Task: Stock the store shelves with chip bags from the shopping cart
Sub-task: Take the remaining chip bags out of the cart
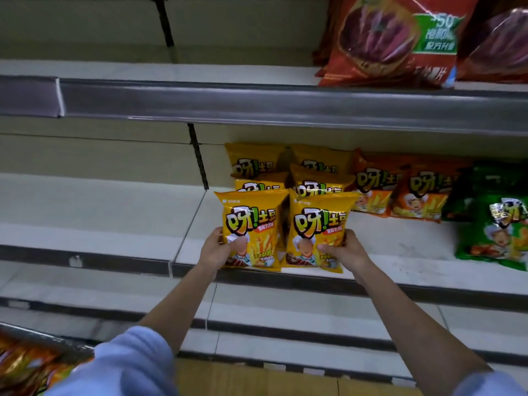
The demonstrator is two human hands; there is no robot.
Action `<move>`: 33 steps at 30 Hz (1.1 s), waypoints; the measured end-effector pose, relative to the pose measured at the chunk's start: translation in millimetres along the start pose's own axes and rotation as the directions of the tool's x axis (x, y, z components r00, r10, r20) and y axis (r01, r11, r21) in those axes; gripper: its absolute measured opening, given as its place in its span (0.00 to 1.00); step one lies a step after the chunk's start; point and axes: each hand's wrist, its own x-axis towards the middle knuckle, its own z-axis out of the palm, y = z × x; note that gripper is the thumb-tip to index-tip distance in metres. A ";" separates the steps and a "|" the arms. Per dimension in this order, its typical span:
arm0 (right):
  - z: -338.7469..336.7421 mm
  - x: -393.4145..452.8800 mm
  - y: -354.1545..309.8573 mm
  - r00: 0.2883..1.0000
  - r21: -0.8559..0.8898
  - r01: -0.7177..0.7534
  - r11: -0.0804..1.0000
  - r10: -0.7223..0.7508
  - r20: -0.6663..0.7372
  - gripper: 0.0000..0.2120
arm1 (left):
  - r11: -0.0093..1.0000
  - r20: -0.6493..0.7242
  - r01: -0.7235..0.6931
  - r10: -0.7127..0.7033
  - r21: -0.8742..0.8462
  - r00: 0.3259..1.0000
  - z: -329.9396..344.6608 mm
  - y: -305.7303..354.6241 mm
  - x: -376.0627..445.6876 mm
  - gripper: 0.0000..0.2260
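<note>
Stocking is looking partly done: left hand (215, 250) and right hand (347, 250) are each pinching, thumb in front, a glossy yellow chip bag (251, 227) (317, 232) at the white metal shelf's (400, 247) front edge, before yellow rows at twelve o'clock; more bags are waiting in the cart (31, 364) at seven o'clock.

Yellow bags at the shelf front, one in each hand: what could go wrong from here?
1. Both yellow bags, left and right, stand at the shelf lip; once released they may tip forward off it.
2. Pushing them back could knock over the yellow rows right behind.
3. The left hand and right hand grip the bags low, so the tops may flop.
</note>
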 end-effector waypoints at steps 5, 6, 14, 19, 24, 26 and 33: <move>6.7 -13.9 -6.3 0.991 -0.055 -0.043 0.998 0.036 -0.129 0.41 | 0.999 0.011 0.043 -0.043 0.033 0.999 -2.2 0.8 -6.4 0.32; 7.6 -19.1 -7.4 0.985 -0.093 -0.052 0.994 0.036 -0.167 0.45 | 0.999 0.015 0.049 -0.049 0.015 0.999 -4.2 2.3 -9.3 0.35; 33.9 -72.4 -28.8 0.949 -0.143 -0.003 0.990 -0.042 -0.312 0.41 | 0.998 0.080 0.041 -0.045 0.056 0.996 -34.8 15.3 -39.2 0.37; 80.8 -102.6 -56.5 0.967 -0.135 0.097 0.986 -0.125 -0.222 0.33 | 1.000 0.063 0.017 -0.017 0.006 0.998 -84.6 12.6 -52.9 0.33; 146.3 -131.3 -87.0 0.976 -0.145 0.172 0.974 -0.189 -0.112 0.32 | 0.995 0.024 0.000 0.003 -0.104 1.000 -150.9 -1.7 -64.3 0.30; 177.3 -141.2 -97.9 0.974 -0.161 0.195 0.968 -0.210 -0.084 0.30 | 0.989 -0.005 -0.002 0.001 -0.150 1.000 -180.8 -13.4 -69.2 0.29; 308.0 -173.6 -124.6 0.962 -0.187 0.249 0.950 -0.220 0.163 0.21 | 0.977 -0.147 0.033 -0.064 -0.208 0.987 -312.4 -76.1 -98.0 0.27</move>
